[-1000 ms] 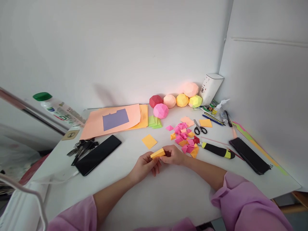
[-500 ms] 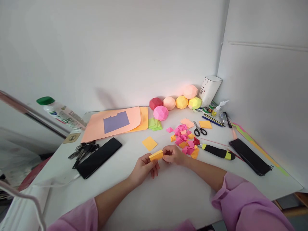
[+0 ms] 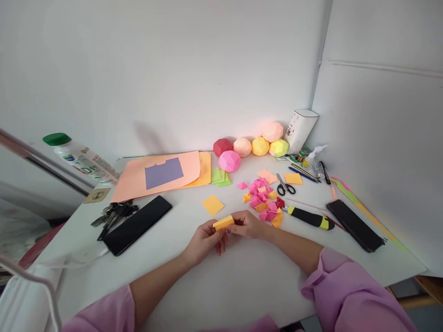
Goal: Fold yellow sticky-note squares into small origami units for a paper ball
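Pale wall [image 3: 173, 83] beyond the grips, smooth white desk [image 3: 224, 286] beneath. Narrow left grip [image 3: 203, 240], thumb above and fingers below, closed on the left end of a folded yellow-orange paper strip [image 3: 223, 223]. Narrow right grip [image 3: 248, 224] pinching the right end, thumb and forefinger close together. Held slightly tilted, right end a little higher, just above the desk.

Appears to call for careful creasing. Steady the layers with the left grip, line up the edges first, then press with the right thumb along the fold in one even stroke. Pinch lightly; a hard squeeze could skew the layers or dent the thin paper. For a sharper crease, lower the strip and press against the desk.

Just beyond the grips, a flat yellow-orange paper square [image 3: 212, 204]. Beyond and to the right of the right grip, a loose pile of small folded pink and orange paper pieces [image 3: 258, 201]; farther right, a black-and-lime-handled cutter [image 3: 308, 217]. Watch the right wrist near both.
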Motion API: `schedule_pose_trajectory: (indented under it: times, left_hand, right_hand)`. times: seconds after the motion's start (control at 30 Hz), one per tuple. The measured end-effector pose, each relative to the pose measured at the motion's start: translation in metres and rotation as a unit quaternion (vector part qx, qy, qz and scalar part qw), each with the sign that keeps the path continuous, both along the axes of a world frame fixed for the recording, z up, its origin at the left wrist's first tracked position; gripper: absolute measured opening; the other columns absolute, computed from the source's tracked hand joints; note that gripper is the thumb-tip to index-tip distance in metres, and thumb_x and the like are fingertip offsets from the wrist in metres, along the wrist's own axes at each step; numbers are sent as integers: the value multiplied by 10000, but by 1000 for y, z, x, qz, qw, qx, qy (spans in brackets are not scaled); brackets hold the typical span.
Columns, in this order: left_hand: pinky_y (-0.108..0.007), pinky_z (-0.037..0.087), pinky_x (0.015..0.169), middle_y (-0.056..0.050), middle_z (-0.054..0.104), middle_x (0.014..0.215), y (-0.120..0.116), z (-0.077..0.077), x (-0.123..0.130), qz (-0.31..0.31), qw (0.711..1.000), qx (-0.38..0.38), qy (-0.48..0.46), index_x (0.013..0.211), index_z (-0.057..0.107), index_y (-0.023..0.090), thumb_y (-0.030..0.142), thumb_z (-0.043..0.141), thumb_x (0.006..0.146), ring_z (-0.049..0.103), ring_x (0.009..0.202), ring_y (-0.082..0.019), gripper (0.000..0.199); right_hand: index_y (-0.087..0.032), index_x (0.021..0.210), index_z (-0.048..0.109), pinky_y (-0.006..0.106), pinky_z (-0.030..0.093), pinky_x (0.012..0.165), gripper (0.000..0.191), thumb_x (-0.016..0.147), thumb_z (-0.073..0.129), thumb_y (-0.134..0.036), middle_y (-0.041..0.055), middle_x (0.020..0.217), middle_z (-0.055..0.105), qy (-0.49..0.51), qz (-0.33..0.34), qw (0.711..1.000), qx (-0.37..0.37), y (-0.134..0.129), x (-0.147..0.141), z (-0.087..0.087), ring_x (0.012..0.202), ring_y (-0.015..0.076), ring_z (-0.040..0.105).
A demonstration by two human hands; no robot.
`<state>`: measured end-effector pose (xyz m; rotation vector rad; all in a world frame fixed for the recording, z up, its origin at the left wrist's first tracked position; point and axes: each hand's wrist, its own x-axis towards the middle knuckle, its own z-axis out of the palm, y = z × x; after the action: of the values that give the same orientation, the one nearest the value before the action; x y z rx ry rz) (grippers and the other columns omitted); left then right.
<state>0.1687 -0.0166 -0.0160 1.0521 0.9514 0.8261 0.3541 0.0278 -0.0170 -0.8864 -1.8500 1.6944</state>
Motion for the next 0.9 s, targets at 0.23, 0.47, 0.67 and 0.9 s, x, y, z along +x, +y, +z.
schedule_pose_trajectory:
  times: [0.23,0.47,0.67,0.9]
  left_hand:
    - [-238,443,392,-7,647,622,-1,2,0,31,999,-23,-14,707,419,187,341,609,760,591,428,-135,251]
    - [-230,433,389,-4,656,627,0,0,-1,34,998,-30,-43,707,388,196,315,589,779,590,427,-131,244]
    - [-224,422,385,-13,660,639,0,0,-3,25,997,-37,-59,714,388,196,346,594,798,585,427,-128,268]
    - [-225,423,377,-8,656,642,-1,0,-3,36,996,-41,-74,726,371,203,367,589,804,586,435,-133,283]
  right_hand:
    - [-139,699,575,212,364,493,200,746,643,-321,-2,661,574,42,-57,996,-51,2,-1,-1,538,86,488]
    - [-154,657,540,214,381,472,195,748,626,-304,-11,612,568,76,-67,993,-60,4,-1,-3,508,90,498]
    - [-158,607,499,203,380,457,205,737,611,-271,-20,575,567,87,-106,987,-78,4,-1,1,483,79,500]
    - [-157,678,511,203,388,447,246,764,640,-349,-31,577,562,103,-107,986,-78,7,0,-6,480,79,516]
